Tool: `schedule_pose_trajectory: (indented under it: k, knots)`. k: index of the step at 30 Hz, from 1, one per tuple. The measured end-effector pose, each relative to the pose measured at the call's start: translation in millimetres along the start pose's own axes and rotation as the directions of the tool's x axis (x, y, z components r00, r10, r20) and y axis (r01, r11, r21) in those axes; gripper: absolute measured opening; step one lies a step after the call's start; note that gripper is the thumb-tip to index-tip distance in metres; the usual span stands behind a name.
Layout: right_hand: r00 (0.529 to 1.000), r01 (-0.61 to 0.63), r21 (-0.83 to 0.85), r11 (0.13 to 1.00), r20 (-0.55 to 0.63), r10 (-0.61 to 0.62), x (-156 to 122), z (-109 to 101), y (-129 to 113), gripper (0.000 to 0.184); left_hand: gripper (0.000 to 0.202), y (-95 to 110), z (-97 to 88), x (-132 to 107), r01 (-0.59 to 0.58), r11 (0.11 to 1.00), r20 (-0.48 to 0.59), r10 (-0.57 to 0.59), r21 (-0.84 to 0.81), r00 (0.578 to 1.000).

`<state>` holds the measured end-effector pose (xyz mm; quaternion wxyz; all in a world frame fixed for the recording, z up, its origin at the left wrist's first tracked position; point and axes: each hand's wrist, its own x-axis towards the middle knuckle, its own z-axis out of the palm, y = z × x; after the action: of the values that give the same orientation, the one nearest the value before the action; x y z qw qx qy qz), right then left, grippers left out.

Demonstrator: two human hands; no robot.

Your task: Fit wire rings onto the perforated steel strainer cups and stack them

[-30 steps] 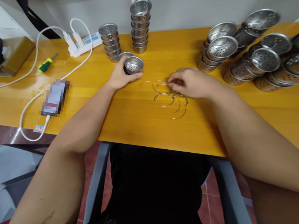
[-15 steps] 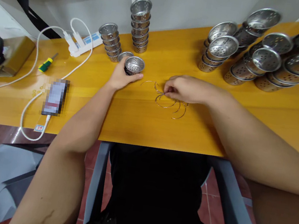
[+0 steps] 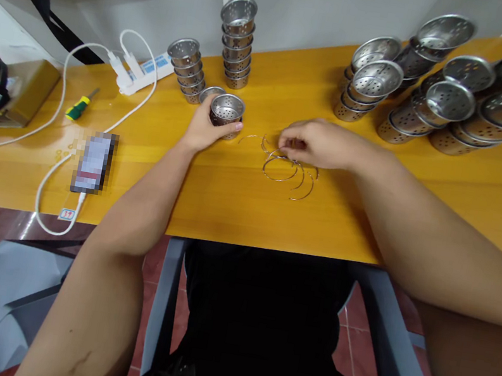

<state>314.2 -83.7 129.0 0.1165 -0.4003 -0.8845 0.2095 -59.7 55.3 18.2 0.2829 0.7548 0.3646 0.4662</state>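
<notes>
My left hand point(image 3: 205, 129) grips a small perforated steel cup point(image 3: 227, 110) that stands on the yellow wooden table point(image 3: 238, 205). My right hand point(image 3: 319, 143) hovers over a small pile of thin wire rings point(image 3: 289, 172), its fingertips pinched on one wire ring at the pile's left edge. A second steel cup point(image 3: 209, 94) sits just behind the held one.
Two stacks of small perforated cups point(image 3: 235, 41) stand at the back middle; many larger perforated strainers point(image 3: 444, 98) crowd the back right. A power strip with white cables point(image 3: 138, 70), a screwdriver point(image 3: 77, 108) and a phone point(image 3: 93, 162) lie at left.
My right hand shifted slightly up and right over the wire rings, still pinching among them. My left hand has stayed on the steel cup.
</notes>
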Motion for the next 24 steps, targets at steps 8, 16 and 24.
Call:
schedule_pose_trajectory:
  k: [8,16,24]
  knots:
    - [0.997,0.016,0.019,1.0,-0.081,-0.014,0,-2,-1,0.027,0.115,19,-3.2,2,-0.12,0.99,-0.036,0.123,0.08,0.992]
    - [0.99,-0.09,0.034,0.995,-0.109,0.093,0,1,-3,0.034,0.106,48,2.2,-4,-0.117,0.99,-0.111,0.125,0.074,0.986]
    - [0.929,-0.193,0.075,0.978,-0.307,0.207,1,3,-7,0.057,0.11,71,16.5,-12,-0.147,0.985,-0.092,0.155,0.092,0.984]
